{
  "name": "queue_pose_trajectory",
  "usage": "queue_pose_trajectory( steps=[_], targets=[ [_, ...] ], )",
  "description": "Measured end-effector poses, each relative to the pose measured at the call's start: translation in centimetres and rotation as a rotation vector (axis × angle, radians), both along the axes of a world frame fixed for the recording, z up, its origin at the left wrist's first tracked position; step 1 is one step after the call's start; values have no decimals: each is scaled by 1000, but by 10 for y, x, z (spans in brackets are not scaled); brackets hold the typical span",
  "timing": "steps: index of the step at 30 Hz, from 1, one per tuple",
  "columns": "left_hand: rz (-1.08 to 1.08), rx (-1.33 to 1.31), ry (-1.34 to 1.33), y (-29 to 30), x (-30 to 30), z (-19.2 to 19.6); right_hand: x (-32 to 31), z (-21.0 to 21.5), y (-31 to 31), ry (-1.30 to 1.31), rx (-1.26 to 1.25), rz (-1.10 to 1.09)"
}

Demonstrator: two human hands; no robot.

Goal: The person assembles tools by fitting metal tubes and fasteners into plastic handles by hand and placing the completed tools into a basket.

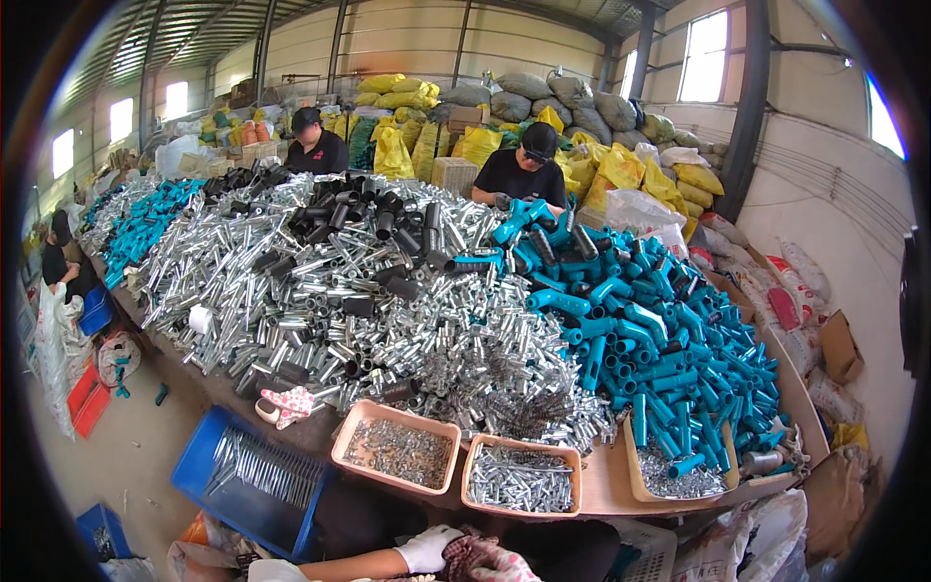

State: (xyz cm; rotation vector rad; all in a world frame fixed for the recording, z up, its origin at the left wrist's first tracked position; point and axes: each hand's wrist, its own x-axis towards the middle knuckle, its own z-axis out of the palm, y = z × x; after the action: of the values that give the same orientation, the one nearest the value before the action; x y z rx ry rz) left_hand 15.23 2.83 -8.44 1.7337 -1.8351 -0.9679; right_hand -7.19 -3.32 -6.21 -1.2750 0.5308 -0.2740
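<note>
At the lower edge, my left hand (427,549) wears a white glove, its bare forearm coming in from the left. Its fingers close on a dark red checked cloth (464,553), which looks like a cuff beside the other glove. My right hand (504,564), in a white glove with a pink pattern, lies against that cloth; its fingers are partly cut off by the frame edge. Both hands are over my dark-clothed lap, in front of the bench. A similar patterned glove (288,405) lies on the bench's near edge.
Before me stand bins of small metal parts (398,451), bolts (521,477) and mixed pieces (679,475). Behind them rise heaps of silver tubes (320,301) and teal handles (659,339). A blue crate (254,485) holds long rods. Two people work across the heap, another at far left.
</note>
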Motion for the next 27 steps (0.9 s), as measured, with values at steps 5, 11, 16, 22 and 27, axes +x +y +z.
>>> queue_pose_trajectory(
  steps=[5, 11, 16, 22, 27],
  targets=[
    [5, -185, -38, 15, -3, 30, 3, 14, -8, 39, 283, -499],
    [-102, -239, 304, 18, -1, 39, -13, -76, -25, 163, 163, -119],
    [58, 206, 1063, 23, 24, 65, -2, -9, -20, 144, 117, 84],
    [-404, 520, 376, 9, 47, 30, -3, 58, -27, 139, 46, 265],
    [-410, 350, 223, 12, 27, 69, -13, 36, -26, 134, -494, 317]
  ],
)
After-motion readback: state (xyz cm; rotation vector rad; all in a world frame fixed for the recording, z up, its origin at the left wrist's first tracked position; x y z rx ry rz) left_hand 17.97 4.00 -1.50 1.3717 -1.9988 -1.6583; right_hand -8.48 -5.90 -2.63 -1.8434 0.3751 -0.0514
